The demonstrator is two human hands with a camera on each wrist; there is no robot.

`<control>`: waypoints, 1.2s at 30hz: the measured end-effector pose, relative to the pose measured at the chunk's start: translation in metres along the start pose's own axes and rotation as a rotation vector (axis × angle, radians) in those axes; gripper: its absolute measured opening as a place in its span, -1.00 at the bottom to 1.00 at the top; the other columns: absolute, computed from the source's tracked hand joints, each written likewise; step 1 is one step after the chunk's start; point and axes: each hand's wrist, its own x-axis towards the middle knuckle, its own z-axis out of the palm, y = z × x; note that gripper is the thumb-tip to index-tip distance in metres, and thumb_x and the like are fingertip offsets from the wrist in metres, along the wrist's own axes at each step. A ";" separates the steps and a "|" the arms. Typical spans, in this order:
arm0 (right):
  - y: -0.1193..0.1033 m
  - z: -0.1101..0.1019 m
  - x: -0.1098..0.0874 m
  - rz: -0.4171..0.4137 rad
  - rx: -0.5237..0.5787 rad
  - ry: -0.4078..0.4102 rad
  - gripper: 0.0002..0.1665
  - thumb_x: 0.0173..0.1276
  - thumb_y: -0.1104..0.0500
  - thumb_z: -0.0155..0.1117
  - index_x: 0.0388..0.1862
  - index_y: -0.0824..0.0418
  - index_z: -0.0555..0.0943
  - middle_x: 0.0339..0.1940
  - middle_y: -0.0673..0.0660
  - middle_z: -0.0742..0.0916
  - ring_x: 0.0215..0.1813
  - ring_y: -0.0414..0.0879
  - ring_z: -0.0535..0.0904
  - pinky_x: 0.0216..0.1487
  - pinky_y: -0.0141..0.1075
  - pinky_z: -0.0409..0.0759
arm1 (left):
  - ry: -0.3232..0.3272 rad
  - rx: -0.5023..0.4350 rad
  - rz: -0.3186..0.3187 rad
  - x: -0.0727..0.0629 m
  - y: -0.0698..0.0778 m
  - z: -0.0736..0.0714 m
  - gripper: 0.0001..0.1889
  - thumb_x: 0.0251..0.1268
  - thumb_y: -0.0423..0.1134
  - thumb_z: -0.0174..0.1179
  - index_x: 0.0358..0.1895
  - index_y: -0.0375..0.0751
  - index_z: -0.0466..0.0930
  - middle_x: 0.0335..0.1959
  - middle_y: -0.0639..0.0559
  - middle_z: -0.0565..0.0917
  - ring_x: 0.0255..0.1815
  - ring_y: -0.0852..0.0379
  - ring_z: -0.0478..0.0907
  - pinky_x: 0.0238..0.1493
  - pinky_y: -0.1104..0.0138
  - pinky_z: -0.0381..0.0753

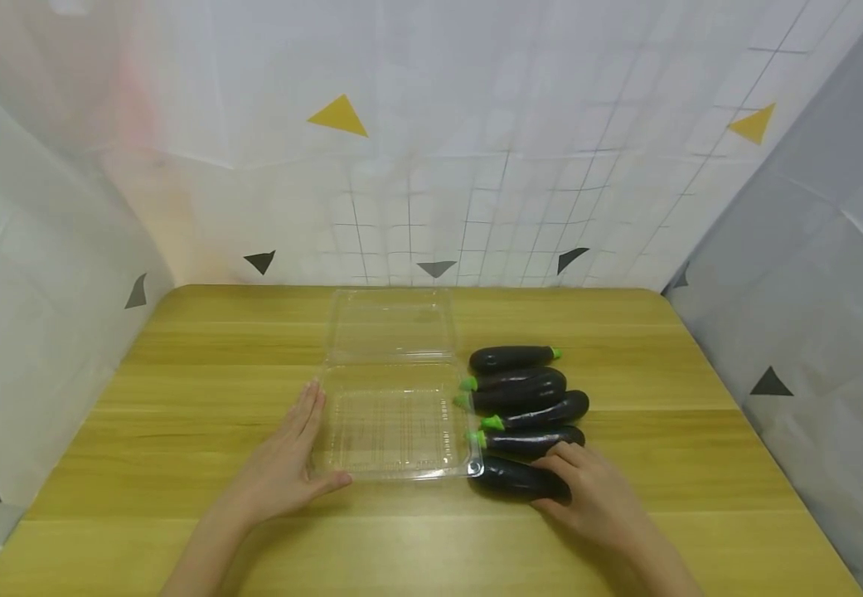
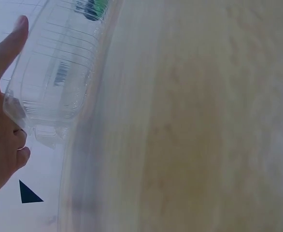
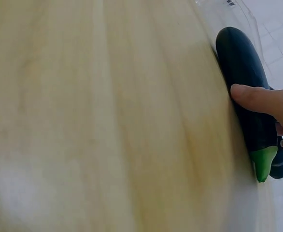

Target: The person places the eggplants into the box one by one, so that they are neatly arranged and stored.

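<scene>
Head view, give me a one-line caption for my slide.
Right hand grips the frontmost eggplant; left hand at the side of an open, clear container.

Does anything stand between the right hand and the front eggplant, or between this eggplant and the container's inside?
The right hand grips the front eggplant, with nothing visible between. Only the right wall of the container stands before its inside; the lid is open.
</scene>
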 end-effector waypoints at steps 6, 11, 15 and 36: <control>0.007 -0.015 -0.007 0.042 0.012 -0.039 -0.44 -0.30 -0.04 0.67 -0.23 0.03 0.67 -0.26 -0.12 0.68 -0.23 -0.18 0.60 -0.24 -0.18 0.62 | 0.004 -0.002 0.003 0.000 0.000 0.000 0.22 0.09 0.37 0.21 0.53 -0.31 -0.31 0.57 -0.15 -0.31 0.54 -0.12 -0.23 0.40 -0.06 0.13; 0.013 -0.033 -0.009 0.049 -0.004 -0.032 -0.42 -0.34 0.00 0.68 -0.23 0.02 0.66 -0.23 -0.06 0.73 -0.20 -0.12 0.66 -0.24 -0.13 0.64 | 0.008 0.001 0.001 0.000 0.000 -0.001 0.21 0.08 0.37 0.22 0.53 -0.34 -0.27 0.57 -0.17 -0.29 0.54 -0.13 -0.21 0.41 -0.05 0.11; 0.016 -0.046 -0.010 0.045 -0.029 -0.017 -0.40 -0.37 0.03 0.68 -0.23 0.04 0.67 -0.27 -0.10 0.73 -0.26 -0.13 0.66 -0.28 -0.15 0.64 | 0.008 0.003 -0.003 0.000 0.001 -0.001 0.21 0.08 0.37 0.22 0.52 -0.38 -0.23 0.57 -0.19 -0.27 0.54 -0.15 -0.19 0.41 -0.04 0.11; 0.015 -0.080 0.027 -0.031 -0.018 0.084 -0.46 0.05 -0.26 0.47 -0.13 0.08 0.69 -0.27 -0.09 0.73 -0.33 -0.14 0.64 -0.38 -0.19 0.64 | 0.001 -0.014 -0.014 -0.001 0.000 0.001 0.21 0.08 0.38 0.20 0.53 -0.34 -0.27 0.57 -0.17 -0.28 0.54 -0.13 -0.21 0.40 -0.04 0.14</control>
